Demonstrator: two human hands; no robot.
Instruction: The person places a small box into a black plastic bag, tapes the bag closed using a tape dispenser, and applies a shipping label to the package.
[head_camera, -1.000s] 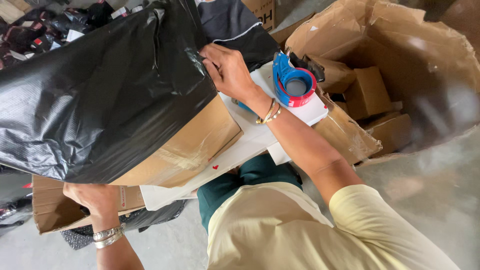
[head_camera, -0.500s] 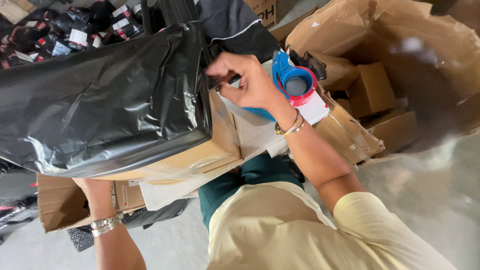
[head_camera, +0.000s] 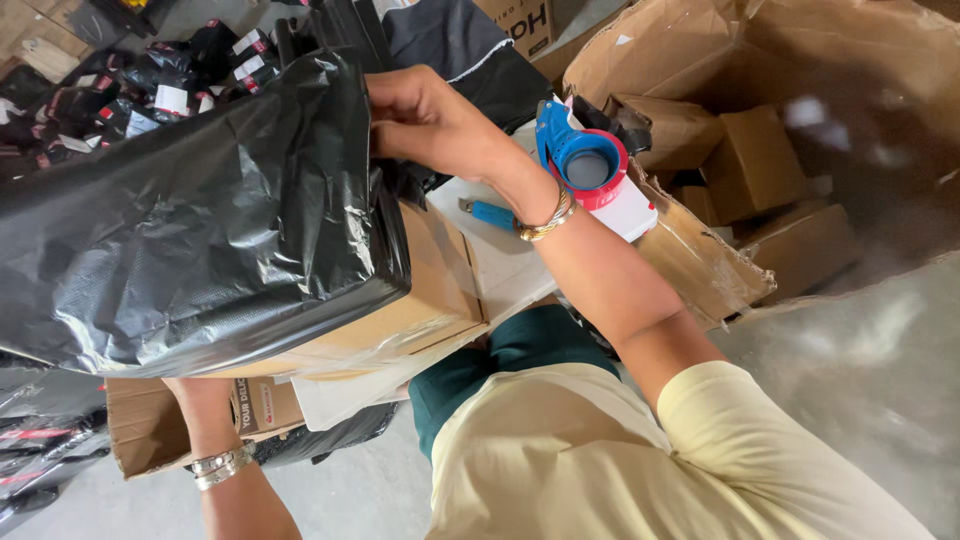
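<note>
- Two hands on one parcel: I see the right hand (head_camera: 425, 125) at upper centre, fingers curled and pinching the top edge of the black plastic bag (head_camera: 190, 230) that sheathes the cardboard box (head_camera: 420, 300).
- Left hand: only the wrist with silver bangles (head_camera: 220, 465) shows at lower left, reaching up under the box; the hand itself is hidden, so I cannot tell how far open it is.
- Box and bag fill the left half of the frame, the bare brown end of the box poking out at centre.
- Just right of my right wrist sits a blue and red tape dispenser (head_camera: 585, 160) on a white flat pack (head_camera: 500, 255).
- Upper right: a big open brown carton (head_camera: 700, 60) holding several small brown boxes (head_camera: 750, 165).
- Upper left: a heap of small black packets with white labels (head_camera: 150, 85).
- Lower left: a brown box with dark print (head_camera: 265, 405), partly hidden.
</note>
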